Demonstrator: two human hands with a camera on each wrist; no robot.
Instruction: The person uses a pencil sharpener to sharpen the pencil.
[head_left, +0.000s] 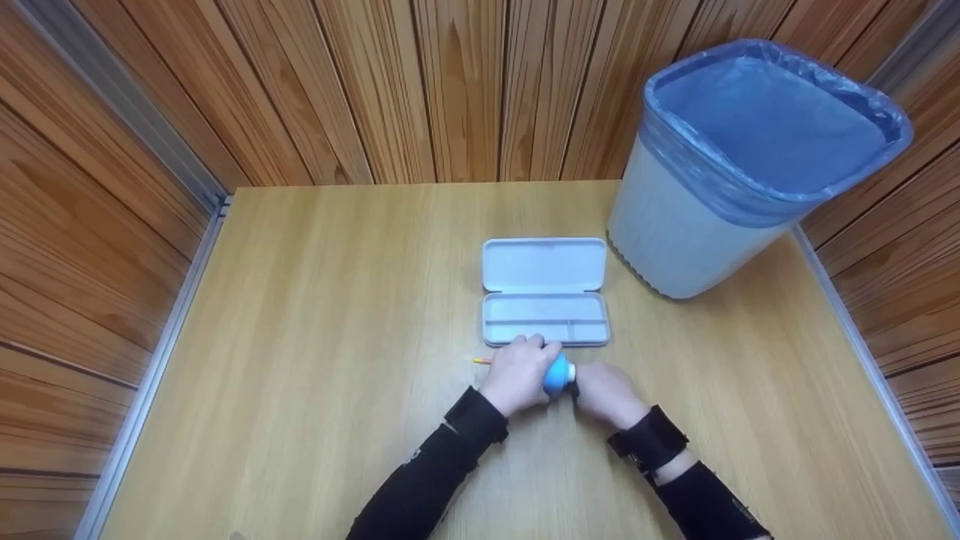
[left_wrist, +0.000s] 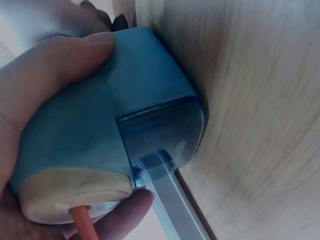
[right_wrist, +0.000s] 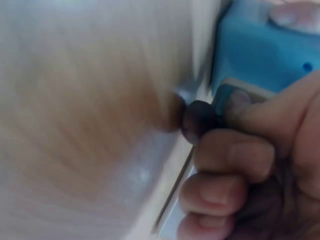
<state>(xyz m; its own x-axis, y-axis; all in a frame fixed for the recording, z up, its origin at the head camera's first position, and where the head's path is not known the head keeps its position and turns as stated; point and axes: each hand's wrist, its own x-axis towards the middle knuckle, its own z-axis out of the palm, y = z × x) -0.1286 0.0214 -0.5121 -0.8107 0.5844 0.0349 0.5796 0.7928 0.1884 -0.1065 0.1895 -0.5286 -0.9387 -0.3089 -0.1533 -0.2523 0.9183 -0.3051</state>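
My left hand [head_left: 517, 376] grips a blue pencil sharpener [head_left: 557, 375], thumb across its body. From the sharpener's cream-coloured front sticks an orange-red pencil [left_wrist: 83, 224], its far end pointing left in the head view. A dark see-through drawer [left_wrist: 162, 132] shows on the sharpener's side in the left wrist view. At the other end, my right hand [head_left: 606, 391] pinches the crank's dark knob [right_wrist: 200, 122], fingers curled. Just beyond the hands lies an open light-coloured pencil case [head_left: 545, 294], its lid folded back and its divided tray facing up.
A white bin [head_left: 675, 225] lined with a blue bag [head_left: 765, 120] stands at the back right. Wood-panelled walls [head_left: 465, 90] rise behind and at both sides of the wooden table [head_left: 315, 300]. Metal edging [head_left: 176, 322] borders the tabletop's sides.
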